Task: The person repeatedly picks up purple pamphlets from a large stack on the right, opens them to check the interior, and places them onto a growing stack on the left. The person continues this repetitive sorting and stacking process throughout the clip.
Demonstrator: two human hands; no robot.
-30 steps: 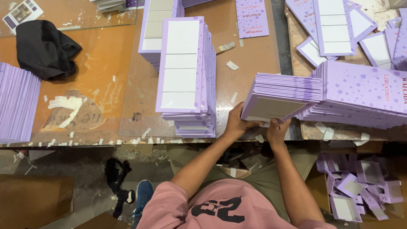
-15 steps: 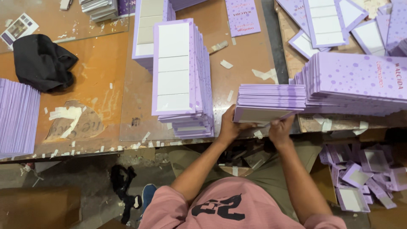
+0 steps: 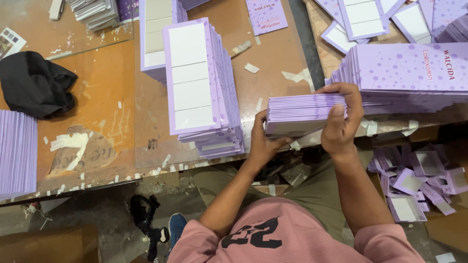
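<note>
Left hand (image 3: pixel 263 141), right hand (image 3: pixel 341 124) clasping lilac card bundle (image 3: pixel 302 113) (table edge)

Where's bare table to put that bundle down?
Widest bare patch: the orange table between the black cloth and the tall stack, with only paper scraps. A narrower strip lies between that stack and the bundle held by the left hand and right hand. Crowded: right side, under the big pile.
</note>
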